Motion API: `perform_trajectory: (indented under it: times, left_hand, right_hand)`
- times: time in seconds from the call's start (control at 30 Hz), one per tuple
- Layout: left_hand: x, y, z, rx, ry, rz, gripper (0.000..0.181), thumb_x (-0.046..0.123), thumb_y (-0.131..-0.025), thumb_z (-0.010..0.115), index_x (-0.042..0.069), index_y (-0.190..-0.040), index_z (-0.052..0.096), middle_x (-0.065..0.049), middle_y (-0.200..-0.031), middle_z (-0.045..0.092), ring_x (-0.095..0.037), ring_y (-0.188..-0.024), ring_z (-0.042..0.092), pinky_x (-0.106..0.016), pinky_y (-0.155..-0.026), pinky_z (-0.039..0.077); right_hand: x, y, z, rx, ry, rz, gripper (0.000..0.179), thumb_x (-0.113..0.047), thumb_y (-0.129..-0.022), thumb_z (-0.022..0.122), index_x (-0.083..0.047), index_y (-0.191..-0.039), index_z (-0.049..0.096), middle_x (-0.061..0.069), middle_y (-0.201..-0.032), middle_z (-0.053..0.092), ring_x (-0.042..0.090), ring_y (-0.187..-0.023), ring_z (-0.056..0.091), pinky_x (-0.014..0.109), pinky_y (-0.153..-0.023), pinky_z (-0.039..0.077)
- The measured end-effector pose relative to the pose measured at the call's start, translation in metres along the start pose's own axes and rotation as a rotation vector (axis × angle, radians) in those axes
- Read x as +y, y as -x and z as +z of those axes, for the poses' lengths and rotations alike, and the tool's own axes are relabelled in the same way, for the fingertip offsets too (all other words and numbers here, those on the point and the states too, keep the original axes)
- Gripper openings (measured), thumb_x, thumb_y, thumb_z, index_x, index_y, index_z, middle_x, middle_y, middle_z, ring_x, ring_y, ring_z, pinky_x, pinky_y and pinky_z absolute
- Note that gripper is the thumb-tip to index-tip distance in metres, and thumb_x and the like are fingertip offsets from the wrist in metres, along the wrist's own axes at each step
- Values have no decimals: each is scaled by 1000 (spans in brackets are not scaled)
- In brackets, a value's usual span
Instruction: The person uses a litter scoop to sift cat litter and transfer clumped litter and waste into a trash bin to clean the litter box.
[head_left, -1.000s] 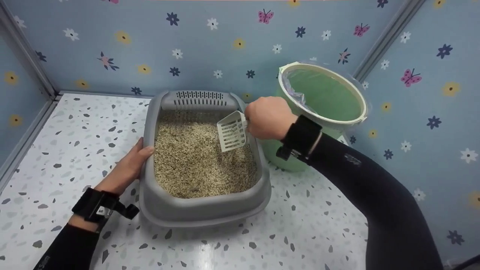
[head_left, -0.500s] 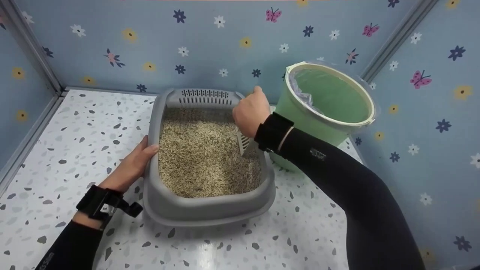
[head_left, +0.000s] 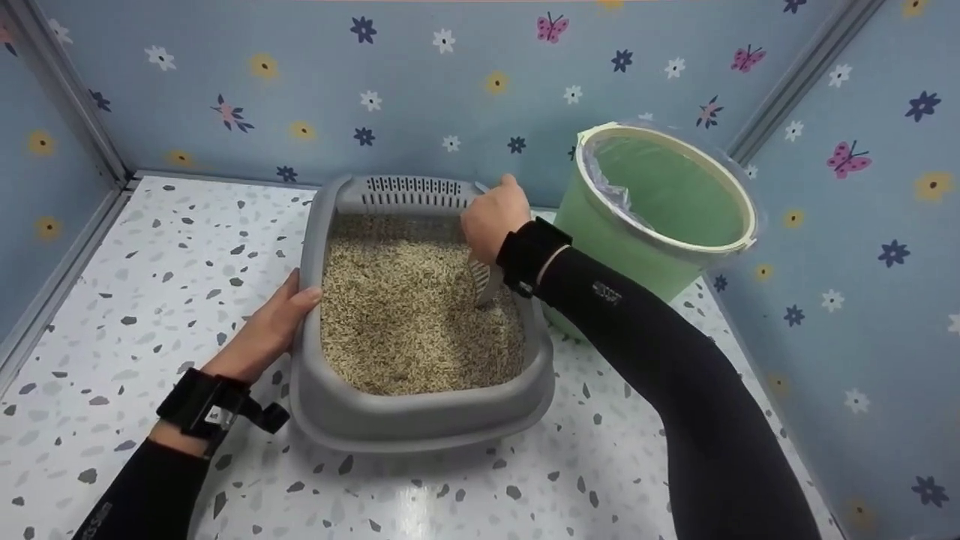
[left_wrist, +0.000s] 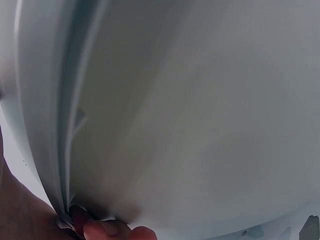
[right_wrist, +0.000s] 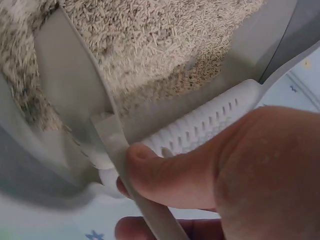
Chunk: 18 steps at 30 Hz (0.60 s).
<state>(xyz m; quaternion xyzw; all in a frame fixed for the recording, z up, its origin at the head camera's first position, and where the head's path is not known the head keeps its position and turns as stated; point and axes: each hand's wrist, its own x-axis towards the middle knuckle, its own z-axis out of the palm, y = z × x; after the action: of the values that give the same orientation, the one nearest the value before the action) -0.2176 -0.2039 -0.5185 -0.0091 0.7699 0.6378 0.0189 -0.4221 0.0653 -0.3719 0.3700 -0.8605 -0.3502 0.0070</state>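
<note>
A grey litter box (head_left: 420, 420) full of pellet litter (head_left: 397, 322) stands on the speckled surface. My left hand (head_left: 274, 326) holds its left side, thumb over the rim; the left wrist view shows fingertips (left_wrist: 142, 233) curled beneath the rim's edge. With my right hand (head_left: 496, 221) I grip the handle of a slotted litter scoop (right_wrist: 70, 75), thumb lying along it. The scoop's head is tilted steeply, its tip down in the pellets near the box's right wall. My fist hides much of the scoop in the head view.
A green bin (head_left: 630, 259) with a cream rim and a clear plastic liner (head_left: 611, 191) stands right behind the box. Flower-patterned wall panels (head_left: 247, 45) close off the back and both sides. The box's high slotted back (head_left: 416, 196) faces the rear wall.
My right hand has moved left and slightly up, and the scoop has turned from slots facing up to edge-down in the litter. The left hand keeps its hold on the box.
</note>
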Motion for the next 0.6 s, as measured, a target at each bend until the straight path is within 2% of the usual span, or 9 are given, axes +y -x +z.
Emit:
perform_trajectory:
  times: [0.07,0.17,0.23,0.4,0.6]
  left_hand:
    - [0,-1,0,-8,11,15,83,60,-115,43,35,-180,-1,-31,-173,32,-53,-140,57,-60,-108,52]
    - [0,-2,1,-9,18,31,82,59,-115,43,35,-180,1,-30,-170,36,-52,-137,59,-59,-105,55]
    - [0,-3,1,-13,30,38,82,57,-115,43,34,-180,0,-30,-172,33,-53,-140,56,-61,-108,53]
    - [-1,-2,2,-21,59,41,83,56,-115,44,33,-180,-3,-27,-180,21,-54,-151,45,-68,-118,42]
    - [-2,-1,2,-18,53,37,82,57,-115,44,36,-180,0,-28,-178,24,-55,-147,50,-69,-114,47]
  right_hand:
    - [3,-3,4,19,-35,-11,40,-21,-113,55,-18,-74,43,-1,-71,46,21,-72,42,46,-101,42]
    - [9,-6,8,51,-71,-12,39,-19,-110,56,-18,-73,42,0,-70,44,21,-71,42,49,-107,43]
    - [12,-8,9,62,-95,-12,38,-17,-108,56,-18,-73,41,-1,-70,43,21,-70,41,49,-108,42]
    - [15,-13,12,46,-160,-35,33,-11,-104,53,-17,-75,39,0,-71,42,22,-70,37,45,-97,36]
    - [18,-19,15,30,-183,-53,29,-10,-101,53,-17,-75,42,1,-71,44,23,-71,39,47,-100,36]
